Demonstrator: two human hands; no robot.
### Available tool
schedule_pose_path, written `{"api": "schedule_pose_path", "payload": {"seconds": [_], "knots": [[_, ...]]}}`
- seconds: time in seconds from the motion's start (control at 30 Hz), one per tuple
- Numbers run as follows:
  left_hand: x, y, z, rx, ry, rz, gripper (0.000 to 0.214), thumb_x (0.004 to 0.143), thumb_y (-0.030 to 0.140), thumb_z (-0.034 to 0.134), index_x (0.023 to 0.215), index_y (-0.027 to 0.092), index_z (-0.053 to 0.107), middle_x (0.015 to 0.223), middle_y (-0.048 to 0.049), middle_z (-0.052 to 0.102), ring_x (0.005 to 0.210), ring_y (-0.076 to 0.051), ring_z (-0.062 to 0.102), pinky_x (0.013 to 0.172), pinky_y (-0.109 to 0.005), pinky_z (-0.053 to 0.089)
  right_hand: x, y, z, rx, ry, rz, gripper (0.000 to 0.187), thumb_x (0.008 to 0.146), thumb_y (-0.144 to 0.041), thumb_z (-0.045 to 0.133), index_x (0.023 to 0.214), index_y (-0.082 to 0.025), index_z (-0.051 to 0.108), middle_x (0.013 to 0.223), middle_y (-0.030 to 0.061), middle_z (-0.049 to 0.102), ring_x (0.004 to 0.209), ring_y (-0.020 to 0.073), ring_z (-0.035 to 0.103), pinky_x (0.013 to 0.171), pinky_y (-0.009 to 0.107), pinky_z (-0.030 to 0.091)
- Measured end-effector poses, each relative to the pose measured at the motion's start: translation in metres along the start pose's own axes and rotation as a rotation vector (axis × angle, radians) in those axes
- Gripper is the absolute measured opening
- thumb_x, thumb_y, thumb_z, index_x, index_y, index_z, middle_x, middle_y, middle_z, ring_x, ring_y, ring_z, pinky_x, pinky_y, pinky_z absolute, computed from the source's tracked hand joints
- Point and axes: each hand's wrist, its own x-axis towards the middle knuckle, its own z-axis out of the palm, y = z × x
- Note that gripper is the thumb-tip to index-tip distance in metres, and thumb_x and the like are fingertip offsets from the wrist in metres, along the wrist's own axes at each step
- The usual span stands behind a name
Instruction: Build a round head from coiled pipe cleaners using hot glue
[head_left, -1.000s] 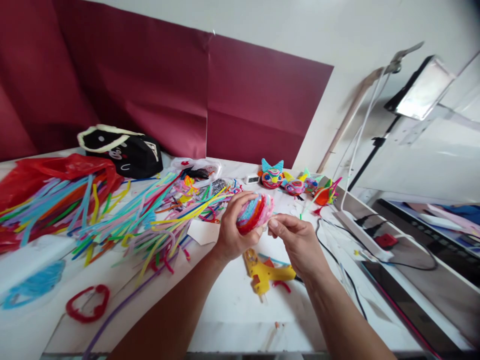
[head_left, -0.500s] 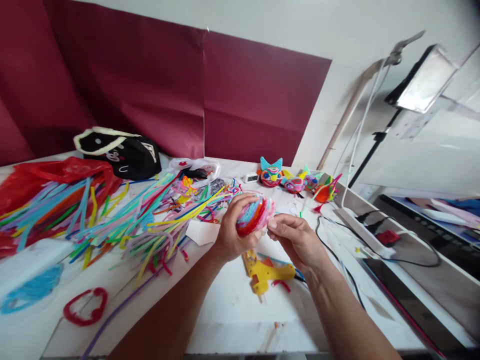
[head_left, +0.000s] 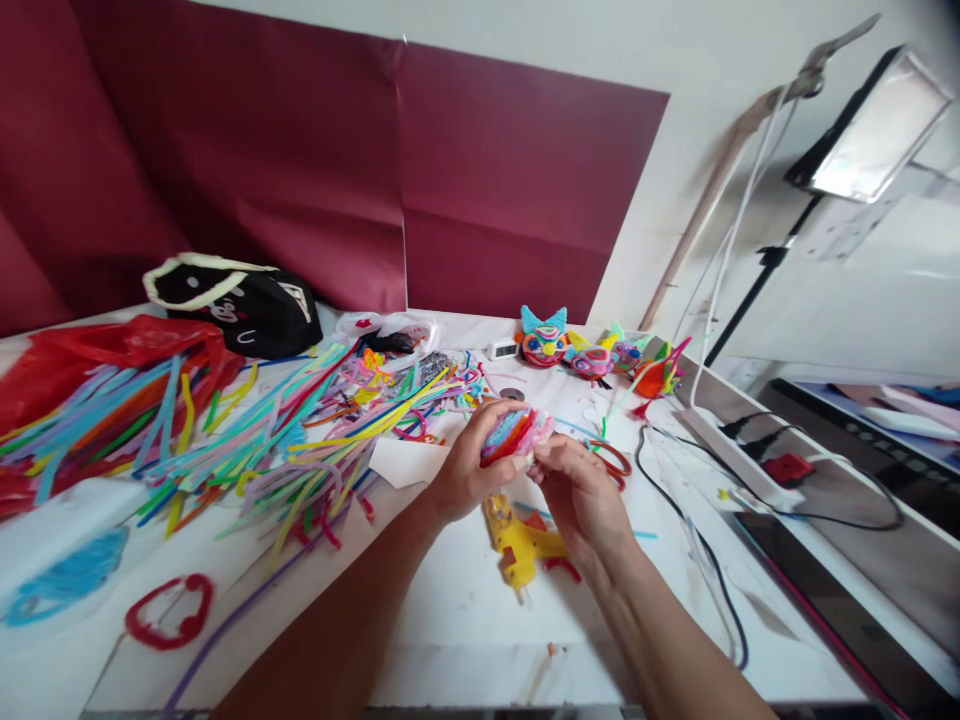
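My left hand [head_left: 466, 468] is wrapped round a striped pipe-cleaner ball [head_left: 513, 436] in blue, red, orange and pink, held above the table. At the ball's pink right side, the closed fingers of my right hand [head_left: 585, 485] pinch its edge; the exact strand between the fingertips is hidden. Below both hands a yellow glue gun [head_left: 519, 548] lies on the white tabletop, partly covered by my right wrist. Loose red pipe cleaners [head_left: 616, 462] lie just beyond my right hand.
Many coloured pipe cleaners [head_left: 247, 430] spread over the left, beside a red plastic bag [head_left: 127, 340] and a black pouch [head_left: 262, 325]. Finished animal-face figures [head_left: 544, 340] stand at the back. A power strip [head_left: 757, 465], black cable [head_left: 679, 510] and dark phone-like slab [head_left: 817, 600] lie right.
My right hand has moved slightly left and closer in against the ball. The ball has turned a little in my left hand, and the view has shifted slightly.
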Motion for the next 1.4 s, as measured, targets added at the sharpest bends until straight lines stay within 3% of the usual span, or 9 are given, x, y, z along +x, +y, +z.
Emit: {"api": "schedule_pose_path", "payload": {"seconds": [0.23, 0.57, 0.9, 0.97, 1.13, 1.4], "knots": [[0.002, -0.004, 0.002, 0.048, -0.004, -0.125, 0.053, 0.079, 0.033, 0.063, 0.129, 0.020, 0.051, 0.137, -0.0104, 0.053, 0.130, -0.029, 0.047, 0.111, -0.044, 0.036, -0.002, 0.003, -0.002, -0.067, 0.038, -0.054, 0.005, 0.059, -0.023, 0.073, 0.056, -0.020, 0.070, 0.055, -0.0014, 0.057, 0.059, 0.0129, 0.046, 0.063, 0.028, 0.038], [0.005, -0.007, -0.005, 0.061, -0.027, -0.116, 0.058, 0.073, 0.032, 0.068, 0.128, 0.020, 0.055, 0.131, -0.0094, 0.059, 0.124, -0.030, 0.053, 0.107, -0.042, 0.041, -0.001, -0.005, -0.015, -0.252, -0.170, -0.020, 0.017, 0.073, -0.029, 0.072, 0.060, -0.019, 0.071, 0.056, 0.0002, 0.062, 0.060, 0.0143, 0.053, 0.069, 0.030, 0.041], [0.005, -0.003, -0.006, 0.075, -0.033, -0.095, 0.056, 0.069, 0.029, 0.066, 0.123, 0.019, 0.057, 0.124, -0.0100, 0.063, 0.117, -0.030, 0.058, 0.102, -0.042, 0.044, -0.004, -0.021, -0.019, -0.363, -0.322, 0.075, 0.022, 0.075, -0.037, 0.070, 0.063, -0.019, 0.074, 0.065, 0.0040, 0.068, 0.068, 0.0177, 0.058, 0.072, 0.031, 0.045], [0.005, -0.003, -0.005, 0.089, -0.021, -0.069, 0.055, 0.068, 0.026, 0.065, 0.121, 0.019, 0.057, 0.123, -0.0092, 0.064, 0.115, -0.029, 0.059, 0.102, -0.042, 0.045, -0.002, -0.020, -0.020, -0.333, -0.306, 0.074, 0.025, 0.076, -0.040, 0.069, 0.064, -0.018, 0.073, 0.067, 0.0050, 0.069, 0.068, 0.0173, 0.059, 0.072, 0.031, 0.045], [0.005, -0.004, -0.003, 0.147, 0.001, -0.005, 0.053, 0.065, 0.019, 0.063, 0.118, 0.020, 0.059, 0.121, -0.0087, 0.064, 0.114, -0.028, 0.059, 0.101, -0.040, 0.046, 0.002, -0.011, -0.020, -0.203, -0.126, 0.080, 0.031, 0.074, -0.043, 0.073, 0.058, -0.017, 0.068, 0.056, 0.0018, 0.064, 0.052, 0.0110, 0.051, 0.058, 0.026, 0.039], [0.005, -0.003, 0.001, 0.159, 0.018, 0.014, 0.049, 0.065, 0.021, 0.063, 0.114, 0.019, 0.061, 0.117, -0.0099, 0.064, 0.114, -0.028, 0.059, 0.101, -0.041, 0.045, 0.003, -0.001, -0.016, -0.259, -0.013, 0.007, 0.033, 0.070, -0.039, 0.076, 0.049, -0.018, 0.060, 0.047, -0.0018, 0.055, 0.049, 0.0096, 0.042, 0.054, 0.026, 0.033]]}}
